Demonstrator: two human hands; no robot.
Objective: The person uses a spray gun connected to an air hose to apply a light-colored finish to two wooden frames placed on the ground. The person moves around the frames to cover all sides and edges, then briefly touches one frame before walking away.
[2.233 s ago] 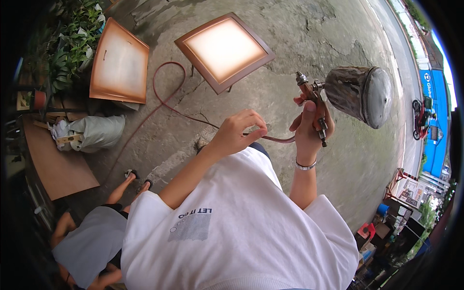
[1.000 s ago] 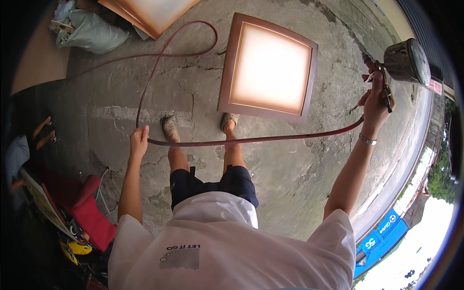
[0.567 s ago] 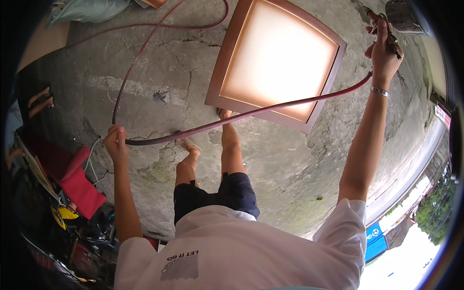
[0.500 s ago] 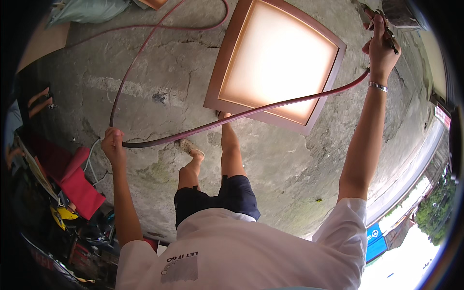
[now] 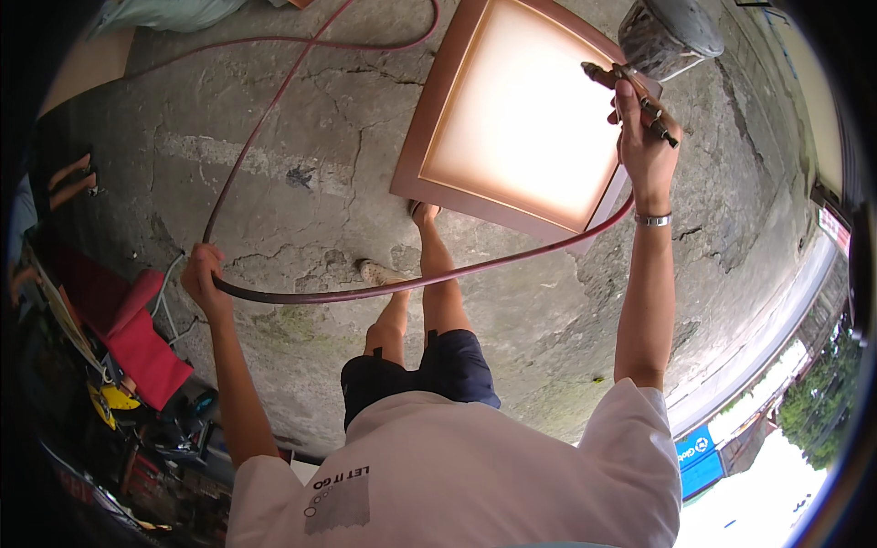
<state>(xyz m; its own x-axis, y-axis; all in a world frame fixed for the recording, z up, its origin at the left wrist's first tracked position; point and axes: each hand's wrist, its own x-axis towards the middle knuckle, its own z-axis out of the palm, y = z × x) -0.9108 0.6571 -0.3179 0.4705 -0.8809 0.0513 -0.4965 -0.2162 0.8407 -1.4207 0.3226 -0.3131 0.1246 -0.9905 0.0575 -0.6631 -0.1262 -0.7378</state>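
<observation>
My right hand [image 5: 649,153] is wrapped around a metal spray gun [image 5: 650,108], over the right side of a framed panel. A grey, paint-smeared cup [image 5: 665,38] sits beyond the gun, apparently part of it. The panel [image 5: 530,114] has a pale, bright centre and a brown border. From below my right hand a dark red hose [image 5: 438,281] sags across to my left hand [image 5: 206,281], which is closed around it at the left. Past my left hand the hose runs on to the far floor.
Cracked concrete [image 5: 301,173] surrounds my feet; one foot is close to the panel's near edge. The hose crosses itself at the far left. Red fabric [image 5: 151,352] and assorted gear lie at the left, with another person's legs [image 5: 75,181] farther off. A grey-green bag [image 5: 164,14] rests at the far left.
My right hand has swung left and nearer with the spray gun and cup, from beside the panel to over its right side. The hose between my hands hangs slacker. One foot has shifted.
</observation>
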